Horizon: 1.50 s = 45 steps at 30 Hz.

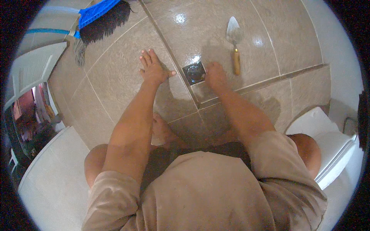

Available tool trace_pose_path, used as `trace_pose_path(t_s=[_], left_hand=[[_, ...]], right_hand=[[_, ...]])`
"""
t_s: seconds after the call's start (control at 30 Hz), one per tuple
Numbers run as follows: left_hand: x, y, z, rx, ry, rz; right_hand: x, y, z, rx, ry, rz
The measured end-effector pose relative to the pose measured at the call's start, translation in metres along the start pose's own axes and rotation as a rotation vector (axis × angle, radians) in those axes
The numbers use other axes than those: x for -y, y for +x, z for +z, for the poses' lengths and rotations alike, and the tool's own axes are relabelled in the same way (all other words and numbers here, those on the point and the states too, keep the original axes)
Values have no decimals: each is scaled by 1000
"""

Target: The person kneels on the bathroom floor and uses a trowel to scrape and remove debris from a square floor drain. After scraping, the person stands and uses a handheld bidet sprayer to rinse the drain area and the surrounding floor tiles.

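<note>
A square floor drain point(194, 73) is set in the wet tiles, dark, with a round shape inside it. My right hand point(216, 78) is at the drain's right edge with its fingers curled together; whatever they may hold is hidden. To the left of the drain, my left hand point(153, 71) lies on the tile floor with its fingers spread and holds nothing. Its thumb points toward the drain. A pointed trowel point(236, 61) with a wooden handle lies beyond my right hand, its metal blade facing away from me.
A raised tile strip point(165, 42) runs past the drain and meets another ledge point(266, 82) on the right. A blue broom point(98, 19) with dark bristles is at the far left. The white toilet point(327, 146) stands at right, and a white door point(36, 73) at left.
</note>
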<state>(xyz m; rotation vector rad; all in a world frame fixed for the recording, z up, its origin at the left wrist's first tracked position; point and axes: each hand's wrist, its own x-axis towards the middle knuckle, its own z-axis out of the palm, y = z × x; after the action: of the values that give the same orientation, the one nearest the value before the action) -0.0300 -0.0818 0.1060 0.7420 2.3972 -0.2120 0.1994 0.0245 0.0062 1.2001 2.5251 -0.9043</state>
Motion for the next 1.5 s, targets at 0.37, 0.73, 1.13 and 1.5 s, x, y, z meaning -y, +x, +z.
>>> trace_pose_path(t_s=[0.37,0.73,1.13,1.5], left_hand=[[0,1,2,-38,-59,-27],[6,8,20,-120,-117,1],[-8,-18,9,-87,-153,8],[-2,-37,-3,-113,-256,49]], right_hand=[[-29,30,-63,-673,-278,382],[-1,3,-11,-426,-217,166],[-161,44,-38,-288,73,150],[-121,46,19,-307,742,183]])
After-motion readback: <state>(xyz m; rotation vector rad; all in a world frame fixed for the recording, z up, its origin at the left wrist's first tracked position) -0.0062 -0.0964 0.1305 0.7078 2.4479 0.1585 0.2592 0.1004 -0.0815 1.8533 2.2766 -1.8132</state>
